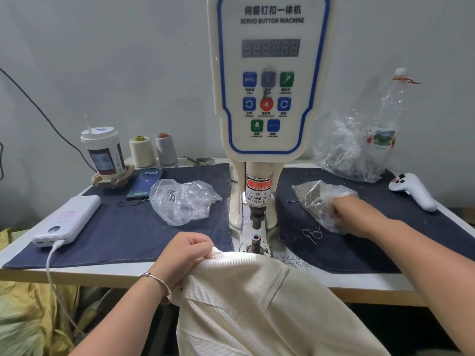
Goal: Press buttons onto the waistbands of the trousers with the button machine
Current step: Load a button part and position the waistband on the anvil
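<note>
The trousers [257, 299] hang over the front edge of the desk [77, 268], and their top edge lies just beside the lower die [256, 238] of the machine [270, 73], not yet over it. The left hand [185, 250] pinches this edge, with the fingers curled around the cloth. The right hand [341, 210] reaches into a bag [318, 199] on the right side of the desk. Its fingers are inside the plastic, so I cannot tell if this grip is spread or already closed on a button.

The main risk, I think, is at the press. The punch [257, 217] hangs directly above the die, and the left fingers hold the cloth very near to it. If the cloth is pushed forward with the fingers in the same place, they may come under the punch.

A second risk is the position. Only one hand holds the cloth, and most of its weight hangs below the desk, so the waistband may slide back or fold. Then the button would sit in a wrong place.

Also the right hand may bring out several pieces, or drag the bag.
</note>
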`<control>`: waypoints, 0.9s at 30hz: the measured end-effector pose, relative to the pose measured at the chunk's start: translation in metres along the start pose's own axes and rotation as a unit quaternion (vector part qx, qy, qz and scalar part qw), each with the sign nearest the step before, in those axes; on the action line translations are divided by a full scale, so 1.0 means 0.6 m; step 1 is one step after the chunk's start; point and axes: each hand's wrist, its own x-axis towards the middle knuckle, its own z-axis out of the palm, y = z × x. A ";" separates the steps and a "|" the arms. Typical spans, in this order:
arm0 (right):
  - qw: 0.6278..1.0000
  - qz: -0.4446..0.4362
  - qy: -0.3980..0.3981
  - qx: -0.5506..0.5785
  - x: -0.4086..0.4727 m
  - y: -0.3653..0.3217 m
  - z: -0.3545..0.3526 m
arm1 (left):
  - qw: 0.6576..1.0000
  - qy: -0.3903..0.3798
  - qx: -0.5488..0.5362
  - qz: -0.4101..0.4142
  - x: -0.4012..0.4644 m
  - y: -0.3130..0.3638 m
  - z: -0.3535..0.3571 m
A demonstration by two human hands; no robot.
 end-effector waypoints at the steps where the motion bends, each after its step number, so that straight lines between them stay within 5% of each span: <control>1: 1.000 0.014 0.009 0.023 0.000 0.003 0.003 | 1.000 0.001 0.000 0.000 0.000 0.000 0.000; 12: 0.981 0.063 0.104 0.152 -0.004 0.000 0.028 | 1.000 0.005 0.001 -0.004 0.004 -0.006 0.001; 22: 0.985 0.048 0.093 0.134 -0.013 0.005 0.024 | 1.000 0.007 0.002 -0.004 0.004 -0.005 0.000; 27: 0.972 0.057 0.182 0.135 -0.064 -0.001 0.019 | 1.000 0.011 0.002 -0.001 0.001 -0.001 0.001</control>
